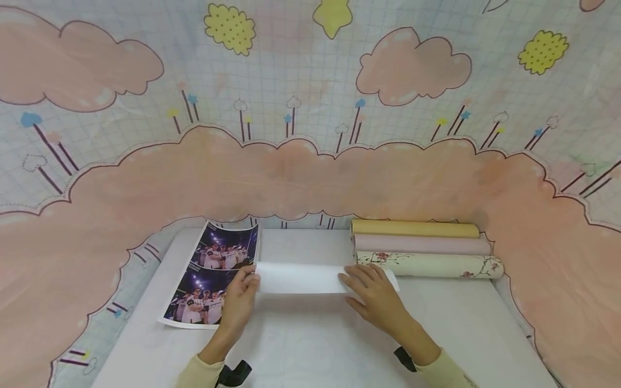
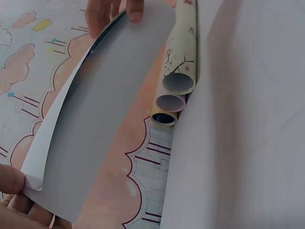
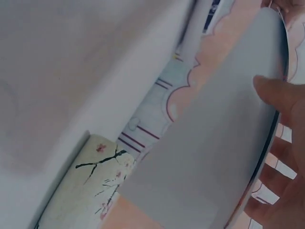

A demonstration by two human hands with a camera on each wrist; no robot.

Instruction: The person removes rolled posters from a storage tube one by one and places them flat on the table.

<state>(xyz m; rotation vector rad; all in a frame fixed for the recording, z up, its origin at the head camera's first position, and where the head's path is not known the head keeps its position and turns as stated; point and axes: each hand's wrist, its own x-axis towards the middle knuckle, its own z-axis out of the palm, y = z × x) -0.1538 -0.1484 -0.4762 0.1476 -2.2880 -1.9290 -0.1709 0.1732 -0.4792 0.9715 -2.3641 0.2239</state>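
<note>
A white paper sheet [image 1: 298,278], bent over lengthwise, is held raised above the white table [image 1: 301,345]. Dark colour shows inside its fold in the left wrist view. My left hand [image 1: 237,302] pinches the sheet's left end between thumb and fingers. Toward the other end, my right hand [image 1: 378,299] grips it along the folded edge. In the right wrist view the thumb [image 3: 276,93] lies on the pale face [image 3: 209,129], with the fingers spread behind the edge.
Printed group photos [image 1: 208,269] lie at the table's left, partly behind my left hand. Three rolls rest side by side at the back right: yellow [image 1: 412,229], pale pink [image 1: 422,245] and cream with blossom branches [image 1: 446,265]. A cloud-patterned cloth [image 1: 310,178] hangs behind.
</note>
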